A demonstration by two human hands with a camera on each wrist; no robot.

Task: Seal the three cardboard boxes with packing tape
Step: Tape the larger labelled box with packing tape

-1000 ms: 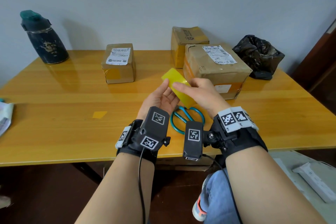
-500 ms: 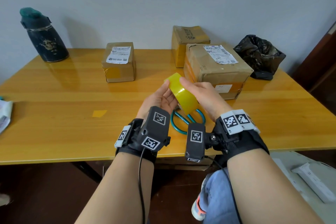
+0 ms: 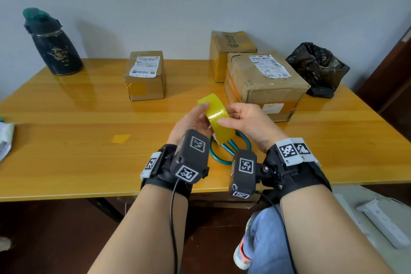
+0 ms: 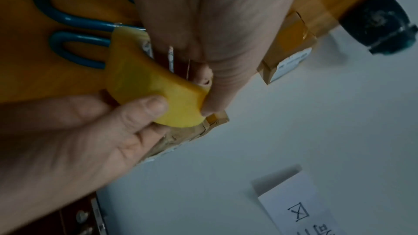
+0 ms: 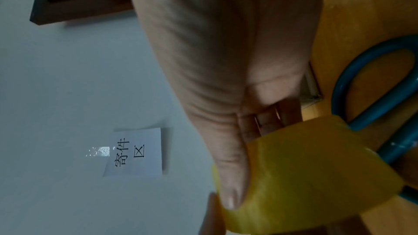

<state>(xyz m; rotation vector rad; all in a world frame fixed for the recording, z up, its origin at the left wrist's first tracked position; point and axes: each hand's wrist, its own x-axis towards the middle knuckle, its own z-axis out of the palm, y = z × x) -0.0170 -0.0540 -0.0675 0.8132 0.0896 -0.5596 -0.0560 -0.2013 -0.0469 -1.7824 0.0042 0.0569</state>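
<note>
- Roll of yellow packing tape [image 3: 219, 121] was held up above the wooden surface [image 3: 73, 131], near its front edge, between both hands.
- Left hand [image 3: 192, 121] gripped the roll from the left; the left wrist view showed the thumb [image 4: 217, 94] pressed on the roll's rim, other fingers curled into the core.
- Right hand [image 3: 246, 123] gripped it from the right, thumb [image 5: 230, 181] lying across the outer wrap, fingers curled behind.
- Teal-handled scissors [image 3: 230, 148] lay flat on the surface directly beneath the roll, handles toward the person.
- Large cardboard box [image 3: 264, 87] with a shipping label stood just beyond the hands, to the right.
- Narrower cardboard box [image 3: 231, 51] stood behind it, touching or nearly so; could not tell which.
- Small cardboard box [image 3: 145, 75], labelled on top, sat well apart to the left of those two.
- Dark flask [image 3: 52, 42] with a green cap stood at the far left corner.
- Crumpled black plastic bag [image 3: 318, 66] sat at the far right, beside the large box.
- A small yellow scrap [image 3: 121, 138] lay flat on the surface left of the hands.
</note>
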